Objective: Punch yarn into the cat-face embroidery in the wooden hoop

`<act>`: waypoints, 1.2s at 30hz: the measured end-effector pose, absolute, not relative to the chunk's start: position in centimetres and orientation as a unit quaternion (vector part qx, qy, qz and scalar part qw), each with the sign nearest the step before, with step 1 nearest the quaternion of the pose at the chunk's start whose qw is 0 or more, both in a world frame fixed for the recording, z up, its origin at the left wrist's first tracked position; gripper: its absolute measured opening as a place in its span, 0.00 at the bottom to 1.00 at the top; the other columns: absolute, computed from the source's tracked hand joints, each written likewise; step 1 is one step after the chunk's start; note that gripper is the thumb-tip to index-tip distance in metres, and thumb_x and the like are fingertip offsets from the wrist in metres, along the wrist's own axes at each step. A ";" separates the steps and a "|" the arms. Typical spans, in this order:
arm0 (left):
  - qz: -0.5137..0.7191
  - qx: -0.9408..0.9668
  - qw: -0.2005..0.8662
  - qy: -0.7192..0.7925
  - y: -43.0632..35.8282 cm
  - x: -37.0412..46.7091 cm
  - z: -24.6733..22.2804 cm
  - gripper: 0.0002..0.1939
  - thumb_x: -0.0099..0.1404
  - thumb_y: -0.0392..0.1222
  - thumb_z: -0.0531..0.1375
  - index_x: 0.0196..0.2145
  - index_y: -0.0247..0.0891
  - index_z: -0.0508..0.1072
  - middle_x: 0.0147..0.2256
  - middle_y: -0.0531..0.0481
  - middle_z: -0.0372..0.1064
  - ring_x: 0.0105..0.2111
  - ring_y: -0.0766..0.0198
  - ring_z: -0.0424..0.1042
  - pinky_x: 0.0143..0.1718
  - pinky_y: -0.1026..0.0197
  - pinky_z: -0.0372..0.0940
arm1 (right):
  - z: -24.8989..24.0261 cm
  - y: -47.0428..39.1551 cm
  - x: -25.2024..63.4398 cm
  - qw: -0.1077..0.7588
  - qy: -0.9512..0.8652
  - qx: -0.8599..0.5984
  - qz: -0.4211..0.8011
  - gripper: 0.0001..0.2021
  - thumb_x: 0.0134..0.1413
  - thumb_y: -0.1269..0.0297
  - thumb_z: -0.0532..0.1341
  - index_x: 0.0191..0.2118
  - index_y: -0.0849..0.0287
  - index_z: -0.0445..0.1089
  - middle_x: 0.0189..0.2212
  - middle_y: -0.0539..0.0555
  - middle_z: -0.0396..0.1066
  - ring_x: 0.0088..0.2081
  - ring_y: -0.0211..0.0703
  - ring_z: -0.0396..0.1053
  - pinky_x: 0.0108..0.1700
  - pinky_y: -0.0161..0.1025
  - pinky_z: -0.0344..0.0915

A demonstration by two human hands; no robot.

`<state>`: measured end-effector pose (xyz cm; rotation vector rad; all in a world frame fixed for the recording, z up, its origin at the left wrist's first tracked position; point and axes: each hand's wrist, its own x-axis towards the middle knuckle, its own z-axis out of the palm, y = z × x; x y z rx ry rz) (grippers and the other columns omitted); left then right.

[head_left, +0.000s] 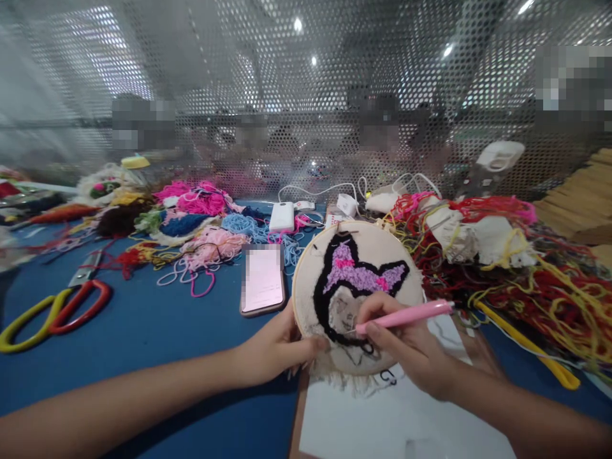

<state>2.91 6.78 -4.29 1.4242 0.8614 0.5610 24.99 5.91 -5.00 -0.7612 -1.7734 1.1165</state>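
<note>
While my left hand (275, 349) pinches the hooped cloth (309, 287), toward 4 o'clock from view centre, at its 8 o'clock rim and my right hand (406, 344) grips the pink pen tool (408, 314), black outline (323, 309) and purple fill (356, 279) appear mostly worked, pale centre (338, 308) apparently remaining.

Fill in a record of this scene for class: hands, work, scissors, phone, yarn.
Left hand: grips the embroidery hoop's lower left edge
Right hand: holds a pink pen-shaped tool, tip at the fabric
Hooped work: purple, black and bright pink yarn
Scissors: red and yellow handles, far left
Phone: screen lit, left of the hoop
Yarn: heaps left and right
</note>
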 end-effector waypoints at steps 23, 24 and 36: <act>0.241 0.621 0.640 0.384 7.2 2.6 -4.9 0.29 0.60 0.47 0.59 0.52 0.36 0.50 0.19 0.63 0.58 0.14 0.76 0.54 0.14 0.73 0.54 | -5.3 6.5 24.8 0.433 -0.715 -0.350 0.422 0.06 0.60 0.65 0.53 0.31 0.56 0.60 0.25 0.46 0.60 0.27 0.34 0.58 0.28 0.33 0.56; 0.240 0.621 0.640 0.384 7.2 2.6 -4.9 0.28 0.60 0.47 0.59 0.52 0.36 0.50 0.19 0.63 0.58 0.14 0.76 0.54 0.14 0.73 0.54 | -5.2 6.5 24.8 0.424 -0.729 -0.349 0.408 0.06 0.60 0.66 0.53 0.31 0.56 0.60 0.25 0.46 0.60 0.27 0.35 0.59 0.28 0.33 0.56; 0.260 0.614 0.645 0.374 6.8 2.9 -4.4 0.28 0.60 0.48 0.60 0.51 0.38 0.50 0.23 0.61 0.60 0.14 0.77 0.55 0.13 0.72 0.54 | -4.1 5.9 24.5 0.344 -0.844 -0.338 0.235 0.06 0.60 0.66 0.54 0.32 0.57 0.64 0.29 0.51 0.68 0.32 0.38 0.66 0.35 0.37 0.62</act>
